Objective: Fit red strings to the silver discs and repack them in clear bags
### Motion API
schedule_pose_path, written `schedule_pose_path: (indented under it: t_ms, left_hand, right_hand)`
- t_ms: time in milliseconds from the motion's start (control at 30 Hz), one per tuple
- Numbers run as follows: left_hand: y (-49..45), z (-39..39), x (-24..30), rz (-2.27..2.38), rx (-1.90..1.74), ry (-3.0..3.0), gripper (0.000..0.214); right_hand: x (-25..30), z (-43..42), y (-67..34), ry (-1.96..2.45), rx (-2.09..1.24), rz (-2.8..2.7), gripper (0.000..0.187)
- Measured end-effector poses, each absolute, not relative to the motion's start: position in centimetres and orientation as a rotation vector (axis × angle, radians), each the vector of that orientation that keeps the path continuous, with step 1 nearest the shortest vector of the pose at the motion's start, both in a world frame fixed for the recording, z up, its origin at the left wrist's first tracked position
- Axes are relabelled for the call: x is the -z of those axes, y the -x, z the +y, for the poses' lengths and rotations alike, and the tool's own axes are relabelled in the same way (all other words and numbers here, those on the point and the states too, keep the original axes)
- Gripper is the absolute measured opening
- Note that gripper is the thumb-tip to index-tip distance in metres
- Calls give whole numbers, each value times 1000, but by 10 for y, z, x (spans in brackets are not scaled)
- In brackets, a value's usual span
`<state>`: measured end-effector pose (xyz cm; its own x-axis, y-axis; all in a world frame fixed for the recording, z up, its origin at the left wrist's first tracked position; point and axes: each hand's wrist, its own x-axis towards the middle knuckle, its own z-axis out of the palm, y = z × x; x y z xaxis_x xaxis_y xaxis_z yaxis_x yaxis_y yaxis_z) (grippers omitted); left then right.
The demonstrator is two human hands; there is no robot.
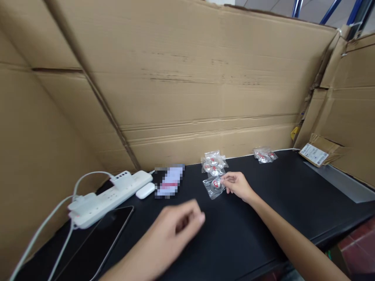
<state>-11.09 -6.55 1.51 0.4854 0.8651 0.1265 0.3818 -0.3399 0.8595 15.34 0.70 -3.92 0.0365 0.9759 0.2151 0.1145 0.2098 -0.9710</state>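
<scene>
My right hand [237, 186] pinches the right edge of a small clear plastic bag [213, 186]. Inside the bag is a round silvery piece with a red mark; its exact kind is too small to make out. Just behind it, a pile of similar bags [213, 162] with red-marked round pieces lies near the cardboard wall. Closer to me, my left hand [178, 226] hovers over the black tabletop [228, 234], slightly blurred. Its fingers are curled in, thumb near the forefinger, and nothing shows in them.
A white power strip [114, 199] with cables, a white case [145, 191], a dark tablet [96, 246] and a pixelated item [171, 181] occupy the left. More bags [264, 155] and a labelled cardboard piece [319, 151] lie right. Cardboard walls [205, 78] enclose the back and sides.
</scene>
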Motion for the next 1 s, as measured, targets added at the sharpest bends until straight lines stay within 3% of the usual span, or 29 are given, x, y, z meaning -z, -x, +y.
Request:
schedule_pose_path:
  t_ms: [133, 233, 333, 700, 1000]
  left_hand:
    - [79, -1, -19, 1148, -909, -2132, 24]
    - [57, 15, 4, 1193, -972, -2146, 43]
    - [46, 15, 22, 1202, -973, -2133, 45]
    - [46, 22, 27, 1036, -1022, -1915, 42]
    - [43, 28, 32, 981, -1055, -1842, 20]
  right_hand:
    - [36, 5, -154, 1156, -936, -1365, 32]
    - [35, 5, -153, 1178, -897, -1350, 31]
    - [36, 5, -152, 1200, -874, -1323, 29]
    - [37, 1, -153, 1241, -824, -1298, 32]
    - [34, -2, -150, 1224, -826, -1338, 27]
